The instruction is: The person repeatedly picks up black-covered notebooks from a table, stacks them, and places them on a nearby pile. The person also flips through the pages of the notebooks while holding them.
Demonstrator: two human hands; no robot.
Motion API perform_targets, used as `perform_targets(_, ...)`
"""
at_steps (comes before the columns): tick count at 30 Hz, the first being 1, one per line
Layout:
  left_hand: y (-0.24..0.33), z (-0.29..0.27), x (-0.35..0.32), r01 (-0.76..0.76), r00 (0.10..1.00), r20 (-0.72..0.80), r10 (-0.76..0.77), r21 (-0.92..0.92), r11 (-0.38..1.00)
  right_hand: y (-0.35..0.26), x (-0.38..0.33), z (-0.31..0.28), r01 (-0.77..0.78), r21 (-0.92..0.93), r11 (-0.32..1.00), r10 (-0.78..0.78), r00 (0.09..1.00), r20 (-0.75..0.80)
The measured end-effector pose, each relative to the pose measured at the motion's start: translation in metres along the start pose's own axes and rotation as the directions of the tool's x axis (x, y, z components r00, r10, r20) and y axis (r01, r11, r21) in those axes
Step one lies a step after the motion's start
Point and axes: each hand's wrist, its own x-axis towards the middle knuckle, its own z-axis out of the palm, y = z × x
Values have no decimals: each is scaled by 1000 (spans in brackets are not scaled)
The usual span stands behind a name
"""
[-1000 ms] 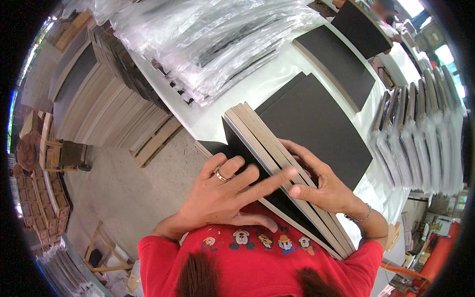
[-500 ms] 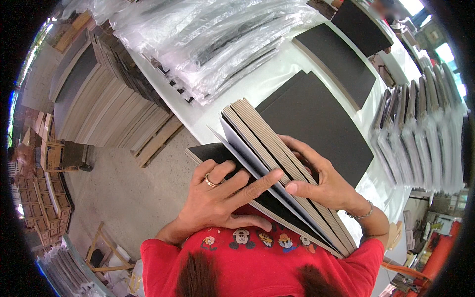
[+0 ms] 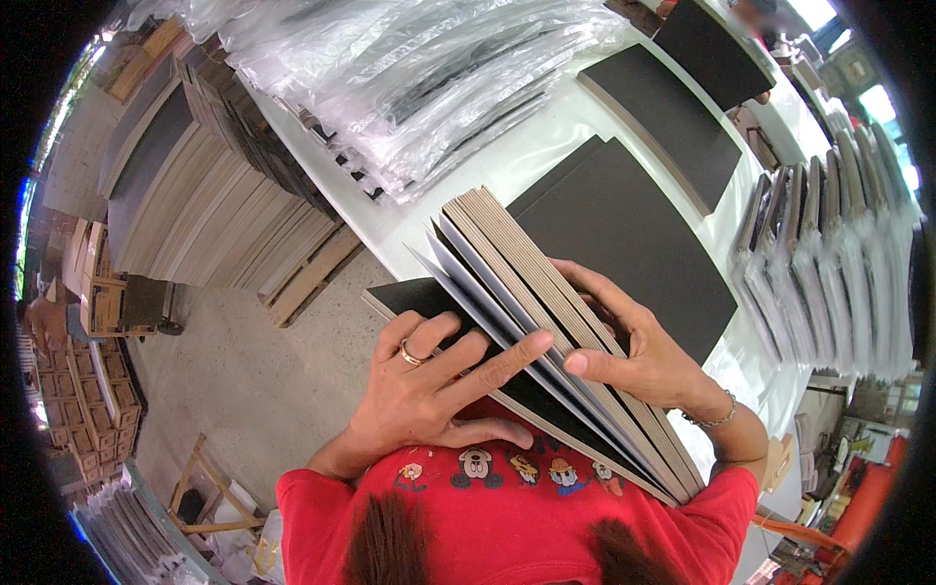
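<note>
Both hands are on a stack of black-faced boards point(image 3: 546, 331), held on edge against the person's chest and fanned open at the top. The left hand point(image 3: 429, 385) lies flat on the nearest black sheet, fingers spread wide, a ring on 1 of them, its index finger point(image 3: 507, 356) stretched across the fanned edges toward the other hand's thumb. The right hand point(image 3: 648, 356) grips the thick brown-edged part of the stack, thumb in front, fingers wrapped round behind, so that part is pinched firmly. Between the 2 thumbs a few thin sheets stand apart from each other.

Just beyond the right fingers, a flat black board point(image 3: 624, 234) lies on the white table point(image 3: 507, 161). Farther past it sits another black board point(image 3: 668, 117). Beyond the left fingertips, a heap of clear plastic-wrapped packs point(image 3: 409, 78) spreads over the table. Well off to the right of the right hand, wrapped packs stand in a row point(image 3: 829, 253).
</note>
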Motion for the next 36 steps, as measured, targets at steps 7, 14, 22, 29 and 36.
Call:
perform_targets(7, 0, -3, -4, 29, 1000, 15, -28, -76, 997, -3, 0, -2, 2, 21, 1000, -2, 1000, 0)
perform_targets(14, 0, 3, 10, -91, 995, -60, 79, -234, 968, -6, 1, -4, -2, 10, 1000, 2, 1000, 17)
perform_targets(22, 9, 3, 13, -21, 999, 34, 25, -102, 995, -4, 0, -7, -15, -27, 1000, 16, 1000, 8)
perform_targets(29, 10, -3, 10, -32, 999, 39, 36, -79, 996, -10, 2, -4, -72, 87, 994, 78, 995, -63)
perform_targets(36, 10, -2, 5, -26, 999, 32, 28, -67, 997, -10, 2, -2, -68, 108, 992, 76, 994, -72)
